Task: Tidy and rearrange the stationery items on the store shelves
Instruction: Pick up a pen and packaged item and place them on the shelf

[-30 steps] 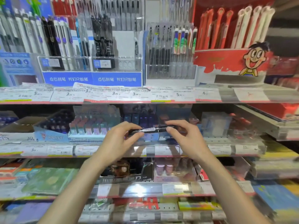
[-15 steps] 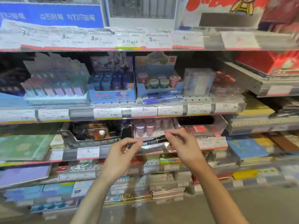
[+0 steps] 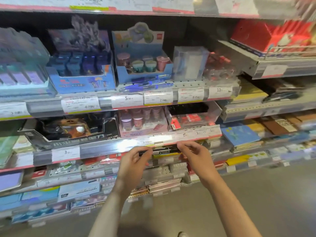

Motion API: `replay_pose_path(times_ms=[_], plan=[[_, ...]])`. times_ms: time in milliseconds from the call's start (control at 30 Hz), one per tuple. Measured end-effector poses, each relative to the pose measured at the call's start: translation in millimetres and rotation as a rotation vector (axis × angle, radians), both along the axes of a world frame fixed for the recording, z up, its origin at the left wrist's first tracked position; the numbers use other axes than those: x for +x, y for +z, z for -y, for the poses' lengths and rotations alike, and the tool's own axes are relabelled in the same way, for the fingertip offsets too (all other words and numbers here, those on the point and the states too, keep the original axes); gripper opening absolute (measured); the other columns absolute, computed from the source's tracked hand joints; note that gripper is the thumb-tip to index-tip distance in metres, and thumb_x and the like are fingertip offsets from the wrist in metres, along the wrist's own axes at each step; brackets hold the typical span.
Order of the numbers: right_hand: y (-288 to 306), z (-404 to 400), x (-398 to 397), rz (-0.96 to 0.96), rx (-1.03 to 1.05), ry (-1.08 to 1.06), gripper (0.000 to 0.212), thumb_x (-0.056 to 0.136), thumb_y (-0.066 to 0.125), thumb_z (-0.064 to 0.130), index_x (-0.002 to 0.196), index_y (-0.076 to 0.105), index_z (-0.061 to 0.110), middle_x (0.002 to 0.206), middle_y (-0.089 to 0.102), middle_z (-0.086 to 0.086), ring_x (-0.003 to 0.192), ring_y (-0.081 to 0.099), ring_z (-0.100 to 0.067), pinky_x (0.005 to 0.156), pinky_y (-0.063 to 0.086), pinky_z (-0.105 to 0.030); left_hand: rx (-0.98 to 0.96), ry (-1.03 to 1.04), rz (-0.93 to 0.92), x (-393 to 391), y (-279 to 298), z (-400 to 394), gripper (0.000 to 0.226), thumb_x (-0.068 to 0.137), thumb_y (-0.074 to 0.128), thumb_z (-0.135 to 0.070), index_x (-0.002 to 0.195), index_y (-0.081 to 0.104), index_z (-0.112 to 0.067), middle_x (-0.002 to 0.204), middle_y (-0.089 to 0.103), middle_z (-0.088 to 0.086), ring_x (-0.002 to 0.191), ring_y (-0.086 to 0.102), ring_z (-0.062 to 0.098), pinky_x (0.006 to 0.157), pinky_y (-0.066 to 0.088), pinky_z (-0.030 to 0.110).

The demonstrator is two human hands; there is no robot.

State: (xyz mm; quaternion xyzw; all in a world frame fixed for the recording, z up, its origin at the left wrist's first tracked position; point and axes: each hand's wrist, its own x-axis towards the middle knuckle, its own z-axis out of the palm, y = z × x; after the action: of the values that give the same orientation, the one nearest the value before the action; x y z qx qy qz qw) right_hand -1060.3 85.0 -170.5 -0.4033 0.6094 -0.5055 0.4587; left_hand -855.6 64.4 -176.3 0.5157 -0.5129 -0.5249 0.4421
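A black pen (image 3: 161, 151) with a white label lies level between my two hands, in front of the lower shelves. My left hand (image 3: 135, 159) pinches its left end with curled fingers. My right hand (image 3: 193, 155) pinches its right end. Both hands hover just below the price rail (image 3: 109, 147) of the shelf holding a black display box (image 3: 71, 130) and a pink box of small cups (image 3: 143, 124). Loose blue pens (image 3: 147, 86) lie on the shelf above.
Blue display boxes (image 3: 80, 77) and a clear box (image 3: 189, 64) stand on the upper shelf. Notebooks (image 3: 239, 134) are stacked on shelves to the right, with a red box (image 3: 266, 36) above. Flat packets (image 3: 162, 182) fill the lowest shelves. Grey floor (image 3: 256, 202) lies below.
My view and both hands have dropped from the pen racks at the top down to the lower shelves. The pen stays held level between both hands.
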Motion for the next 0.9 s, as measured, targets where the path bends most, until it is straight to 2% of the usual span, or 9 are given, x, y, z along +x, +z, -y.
replay_pose_path(times_ms=[200,300,433,500,600,667,733,800,900], plan=[[-1.8,21.0,-53.8,0.026,-0.011,0.111,0.011,0.091,0.071,0.025,0.095,0.077,0.016,0.080,0.069,-0.005,0.070,0.063,-0.015,0.071,0.055,-0.027,0.035,0.144,-0.008,-53.2,-2.7,11.6,0.005,0.090,0.069,-0.016,0.095,0.071,-0.016,0.072,0.071,-0.003,0.058,0.060,0.005,0.053,0.047,0.017],[5.4,30.6,-95.5,0.005,-0.005,0.192,0.009,0.090,0.072,0.019,0.095,0.077,0.014,0.085,0.071,-0.016,0.071,0.064,-0.014,0.072,0.056,-0.022,0.009,0.185,0.012,-91.8,-2.0,16.1,0.007,0.091,0.069,-0.020,0.098,0.070,-0.022,0.075,0.072,-0.003,0.063,0.063,0.004,0.058,0.050,0.018],[10.6,39.9,-150.3,-0.075,0.018,0.270,0.011,0.086,0.076,0.017,0.096,0.079,0.021,0.087,0.073,-0.016,0.081,0.069,-0.028,0.080,0.056,-0.028,-0.045,0.174,0.050,-138.0,4.3,28.9,0.020,0.092,0.066,-0.014,0.108,0.065,-0.026,0.075,0.071,-0.007,0.069,0.066,0.015,0.063,0.050,0.020],[8.4,43.4,-169.1,-0.122,0.041,0.318,0.012,0.085,0.078,0.020,0.095,0.078,0.026,0.076,0.066,-0.012,0.070,0.060,-0.024,0.071,0.050,-0.021,-0.059,0.160,0.071,-152.6,7.5,35.8,0.025,0.093,0.065,-0.016,0.116,0.062,-0.027,0.070,0.069,-0.005,0.071,0.064,0.031,0.064,0.049,0.028],[7.9,44.5,-182.9,-0.157,0.044,0.362,0.017,0.083,0.080,0.021,0.099,0.077,0.026,0.080,0.067,-0.004,0.073,0.060,-0.012,0.069,0.047,-0.012,-0.092,0.130,0.117,-166.3,10.9,44.8,0.032,0.095,0.063,-0.017,0.126,0.057,-0.024,0.068,0.064,-0.005,0.075,0.064,0.038,0.071,0.055,0.041],[9.9,43.3,-185.5,-0.172,0.030,0.376,0.020,0.083,0.080,0.020,0.102,0.076,0.024,0.082,0.065,-0.004,0.071,0.058,-0.010,0.067,0.046,-0.010,-0.125,0.129,0.181,-172.1,13.5,52.7,0.032,0.095,0.062,-0.020,0.126,0.057,-0.027,0.075,0.064,-0.005,0.075,0.067,0.030,0.075,0.058,0.047],[13.3,41.8,-185.4,-0.224,-0.010,0.348,0.018,0.084,0.079,0.022,0.102,0.076,0.025,0.084,0.068,-0.009,0.071,0.059,-0.019,0.066,0.047,-0.011,-0.178,0.120,0.284,-173.4,16.4,60.7,0.034,0.096,0.061,-0.026,0.129,0.056,-0.032,0.086,0.064,-0.004,0.076,0.067,0.012,0.072,0.058,0.031],[16.8,40.9,-183.3,-0.259,-0.062,0.268,0.016,0.085,0.078,0.022,0.099,0.076,0.026,0.089,0.071,-0.012,0.074,0.063,-0.020,0.066,0.049,-0.013,-0.297,0.087,0.461,-167.5,20.0,64.2,0.036,0.096,0.058,-0.034,0.131,0.051,-0.039,0.102,0.057,-0.014,0.082,0.061,0.003,0.073,0.050,0.014],[17.2,43.9,-174.8,-0.306,-0.122,0.118,0.012,0.086,0.076,0.020,0.097,0.075,0.026,0.087,0.070,-0.004,0.073,0.064,-0.009,0.065,0.049,-0.011,-0.543,0.063,0.805,-148.2,21.4,67.7,0.040,0.097,0.054,-0.039,0.136,0.051,-0.033,0.122,0.046,-0.015,0.100,0.054,0.003,0.087,0.048,0.027]])
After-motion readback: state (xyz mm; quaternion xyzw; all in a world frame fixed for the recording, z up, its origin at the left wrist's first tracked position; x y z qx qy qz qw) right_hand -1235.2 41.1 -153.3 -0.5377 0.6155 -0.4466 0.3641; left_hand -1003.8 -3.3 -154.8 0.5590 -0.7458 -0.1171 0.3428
